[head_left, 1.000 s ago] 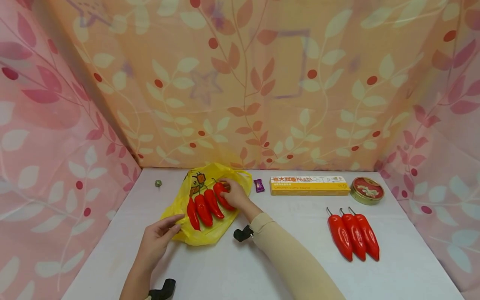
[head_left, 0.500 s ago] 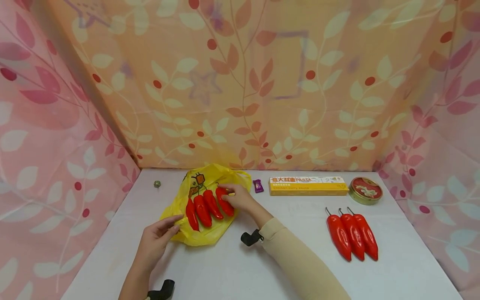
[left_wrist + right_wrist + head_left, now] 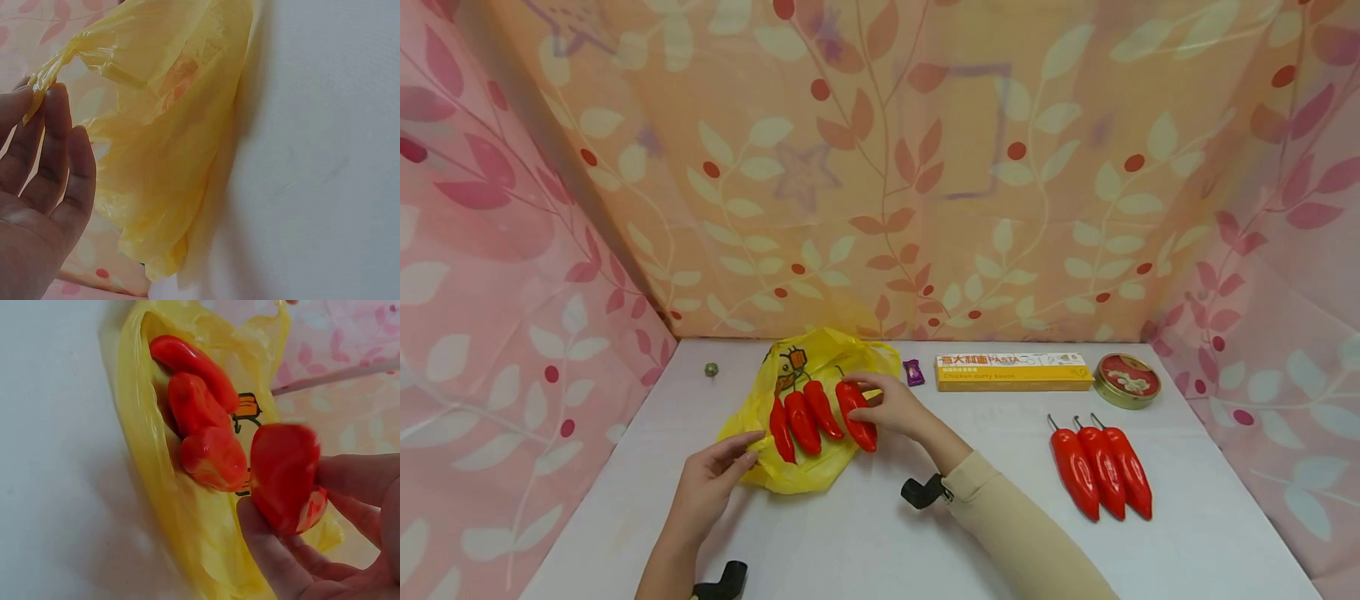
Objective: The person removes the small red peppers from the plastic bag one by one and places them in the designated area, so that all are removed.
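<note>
The right hand [image 3: 897,410] has its fingers [image 3: 275,550] and thumb curled round one red pepper [image 3: 856,414], gripping it near its stem end, so that the pepper hangs over the near right edge of the yellow bag [image 3: 820,367]. Just left of those fingers, three more red peppers [image 3: 802,417] lie side by side on the bag, close to the held one but not visibly touching it; in the right wrist view they sit packed against each other in the bag's fold.

The left hand [image 3: 711,479] pinches the bag's near left corner between thumb and nearly straight fingers [image 3: 53,144], and the left wrist view shows a twisted strip of the plastic caught at the fingertips. The bag rests on the white table [image 3: 865,533].

Beyond the right hand's fingers lies a small purple sweet [image 3: 913,372], and further right a long yellow pasta box [image 3: 1011,372] with a round red tin [image 3: 1126,380] at its end. Well to the right of the right arm, three further red peppers [image 3: 1101,477] lie together. Far beyond the left hand sits a small green ball [image 3: 711,368], near the patterned cloth wall [image 3: 925,167].
</note>
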A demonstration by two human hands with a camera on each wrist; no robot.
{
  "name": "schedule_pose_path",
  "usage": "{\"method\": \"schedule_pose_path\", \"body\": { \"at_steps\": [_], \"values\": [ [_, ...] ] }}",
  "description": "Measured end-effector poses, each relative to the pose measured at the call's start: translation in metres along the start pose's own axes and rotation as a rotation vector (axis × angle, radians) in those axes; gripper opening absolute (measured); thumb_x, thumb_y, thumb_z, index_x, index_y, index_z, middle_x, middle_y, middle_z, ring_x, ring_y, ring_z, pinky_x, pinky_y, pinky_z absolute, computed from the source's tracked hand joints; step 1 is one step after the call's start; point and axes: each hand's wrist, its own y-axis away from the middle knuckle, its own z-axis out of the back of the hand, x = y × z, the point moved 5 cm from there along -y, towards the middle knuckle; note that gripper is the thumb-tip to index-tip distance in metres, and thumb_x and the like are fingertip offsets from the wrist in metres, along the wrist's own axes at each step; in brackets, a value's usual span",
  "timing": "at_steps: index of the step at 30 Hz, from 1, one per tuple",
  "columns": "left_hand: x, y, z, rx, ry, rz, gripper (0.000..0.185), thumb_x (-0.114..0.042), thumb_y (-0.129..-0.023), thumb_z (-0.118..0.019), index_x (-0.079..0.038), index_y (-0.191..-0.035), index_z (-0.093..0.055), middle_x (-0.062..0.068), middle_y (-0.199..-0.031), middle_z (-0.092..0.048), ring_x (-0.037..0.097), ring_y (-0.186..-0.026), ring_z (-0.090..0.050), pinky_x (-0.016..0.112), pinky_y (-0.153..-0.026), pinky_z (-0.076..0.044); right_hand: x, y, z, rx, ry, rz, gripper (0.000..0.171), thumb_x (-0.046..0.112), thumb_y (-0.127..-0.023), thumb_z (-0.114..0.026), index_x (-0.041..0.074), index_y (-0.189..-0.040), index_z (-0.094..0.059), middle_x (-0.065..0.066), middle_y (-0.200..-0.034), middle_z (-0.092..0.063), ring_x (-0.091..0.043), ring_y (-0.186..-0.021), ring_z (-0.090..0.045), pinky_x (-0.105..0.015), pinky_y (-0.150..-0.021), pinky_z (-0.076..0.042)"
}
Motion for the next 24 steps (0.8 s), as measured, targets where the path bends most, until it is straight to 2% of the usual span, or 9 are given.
{"method": "schedule_pose_path", "body": {
  "at_steps": [6, 12, 20, 24],
  "values": [
    [0.001, 0.001, 0.0, -0.003, 0.009, -0.016, 0.032, -0.01, -0.098, -0.066, -0.007, -0.13, -0.068, 0.014, -0.133, -0.064, 0.003, -0.106, -0.064, 0.015, -0.089, -0.054, 0.001, 0.013, 0.009, -0.002, 0.047, -0.003, 0.062, 0.021, -0.09, -0.073, 0.026, -0.148, -0.051, -0.008, -0.135, -0.058, -0.028, -0.113, -0.059, -0.037, -0.077, -0.062],
    [-0.001, 0.001, 0.0, -0.009, 0.005, -0.034, 0.031, -0.011, -0.098, -0.066, -0.006, -0.129, -0.068, 0.014, -0.132, -0.065, 0.004, -0.105, -0.064, 0.015, -0.088, -0.055, 0.003, 0.031, 0.023, -0.057, 0.061, 0.001, 0.058, 0.023, -0.091, -0.072, 0.028, -0.145, -0.051, -0.009, -0.134, -0.06, -0.029, -0.113, -0.059, -0.037, -0.078, -0.062],
    [0.002, 0.0, -0.001, -0.005, 0.01, -0.011, 0.032, -0.01, -0.098, -0.065, -0.007, -0.13, -0.068, 0.013, -0.133, -0.064, 0.003, -0.106, -0.064, 0.015, -0.088, -0.054, 0.006, 0.052, 0.047, -0.241, 0.055, -0.03, 0.058, 0.028, -0.087, -0.079, 0.027, -0.14, -0.055, -0.006, -0.126, -0.063, -0.027, -0.105, -0.062, -0.036, -0.072, -0.063],
    [0.003, -0.001, -0.001, -0.004, 0.007, -0.018, 0.032, -0.01, -0.098, -0.065, -0.007, -0.13, -0.068, 0.013, -0.133, -0.064, 0.003, -0.106, -0.064, 0.014, -0.089, -0.054, 0.004, 0.062, 0.061, -0.302, 0.06, -0.059, 0.058, 0.029, -0.086, -0.08, 0.031, -0.139, -0.056, -0.005, -0.127, -0.063, -0.027, -0.102, -0.064, -0.036, -0.071, -0.063]
  ]
}}
